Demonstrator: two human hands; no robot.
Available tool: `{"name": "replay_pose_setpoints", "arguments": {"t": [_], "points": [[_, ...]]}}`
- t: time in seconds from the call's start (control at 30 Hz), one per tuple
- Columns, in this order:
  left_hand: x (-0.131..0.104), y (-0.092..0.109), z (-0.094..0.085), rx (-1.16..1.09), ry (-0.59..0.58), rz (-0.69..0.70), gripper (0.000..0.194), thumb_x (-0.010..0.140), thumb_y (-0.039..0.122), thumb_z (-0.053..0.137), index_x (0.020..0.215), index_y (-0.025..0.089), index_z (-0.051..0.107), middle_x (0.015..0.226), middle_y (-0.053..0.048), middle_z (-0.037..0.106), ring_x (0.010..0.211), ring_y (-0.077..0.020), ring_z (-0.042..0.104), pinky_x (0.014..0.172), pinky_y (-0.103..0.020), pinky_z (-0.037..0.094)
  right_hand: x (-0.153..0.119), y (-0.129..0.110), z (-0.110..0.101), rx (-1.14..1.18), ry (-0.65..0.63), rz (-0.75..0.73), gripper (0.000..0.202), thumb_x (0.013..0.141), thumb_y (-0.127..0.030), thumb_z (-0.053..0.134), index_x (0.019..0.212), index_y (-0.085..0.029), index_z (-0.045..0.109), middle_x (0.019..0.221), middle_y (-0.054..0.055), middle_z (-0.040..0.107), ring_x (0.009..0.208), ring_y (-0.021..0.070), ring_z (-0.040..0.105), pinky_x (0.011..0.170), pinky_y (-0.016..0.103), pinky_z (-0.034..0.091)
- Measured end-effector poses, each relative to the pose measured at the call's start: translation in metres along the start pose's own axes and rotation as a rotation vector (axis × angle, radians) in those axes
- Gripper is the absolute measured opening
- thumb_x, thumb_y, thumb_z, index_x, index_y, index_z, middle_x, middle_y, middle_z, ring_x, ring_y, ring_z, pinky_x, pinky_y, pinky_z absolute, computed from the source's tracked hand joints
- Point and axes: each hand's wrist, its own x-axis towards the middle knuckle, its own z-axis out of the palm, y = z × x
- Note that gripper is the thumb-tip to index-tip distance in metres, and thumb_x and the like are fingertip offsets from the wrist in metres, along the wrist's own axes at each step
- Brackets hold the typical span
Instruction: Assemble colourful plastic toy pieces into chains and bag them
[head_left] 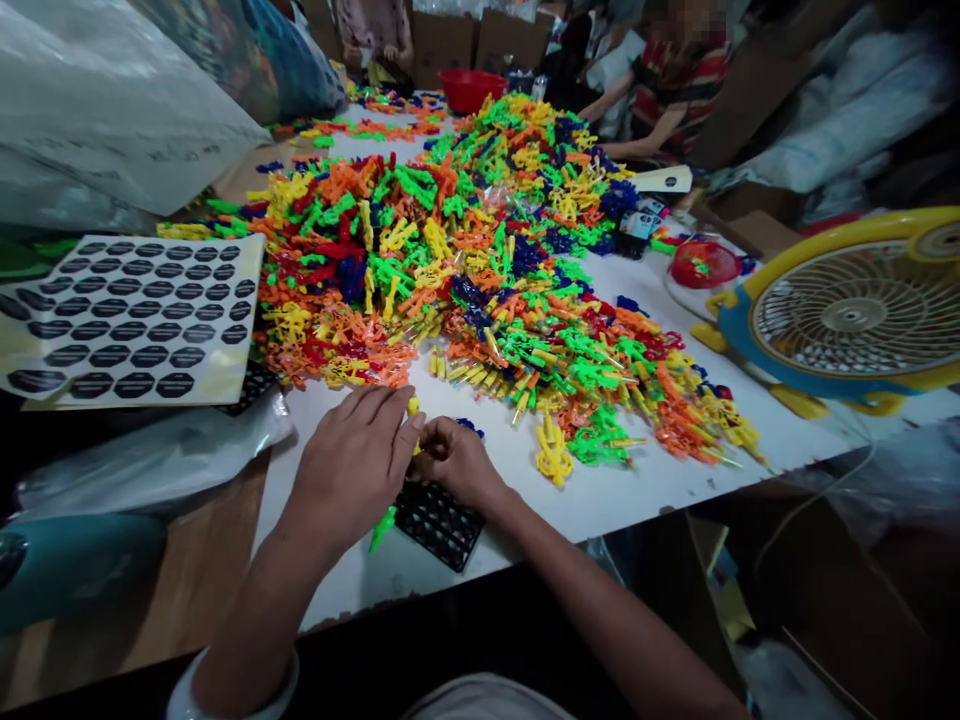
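Note:
My left hand [360, 450] is closed, its fingers around a small yellow plastic piece [413, 405] that shows only in part. The fingertips of my right hand [461, 465] are pinched together against the same piece from the other side. Below both hands a black plastic grid tray [442, 528] lies on the white tabletop. A bright green plastic piece [382, 528] rests at the tray's left edge. Just beyond my fingers spreads a large heap of colourful plastic toy pieces [420, 250], some with yellow pen-like sticks. One yellow toy piece [553, 452] lies at the heap's near edge.
Sheets of black octagonal stickers [135, 315] lie at the left. A yellow and blue fan [855, 315] stands at the right, near a red round basket [703, 265]. A red basin [471, 90] is at the back. Two other people sit across the table.

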Motion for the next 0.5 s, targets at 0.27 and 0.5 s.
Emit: {"name": "replay_pose_setpoints", "arguments": {"t": [0.27,0.5], "points": [[0.002,0.004,-0.006,-0.047,-0.051,0.075,0.045,0.098,0.039,0.028,0.132,0.02,0.052,0.131,-0.005,0.06,0.124,-0.0267,0.047,0.104,-0.046,0.039,-0.012,0.0,0.022,-0.53,0.296,-0.209,0.011,0.075,-0.016,0.052,0.085,-0.018,0.056,0.075,0.001,0.06,0.063,0.0133,0.051,0.059,0.024,0.042],[0.006,0.0,-0.007,-0.101,-0.084,0.101,0.041,0.097,0.035,0.031,0.122,0.02,0.059,0.122,-0.005,0.066,0.117,-0.0258,0.05,0.099,-0.046,0.042,-0.01,-0.003,0.005,-0.589,0.102,-0.22,0.017,0.076,-0.013,0.056,0.092,-0.019,0.051,0.084,0.002,0.062,0.073,0.0157,0.055,0.066,0.026,0.043]]}}
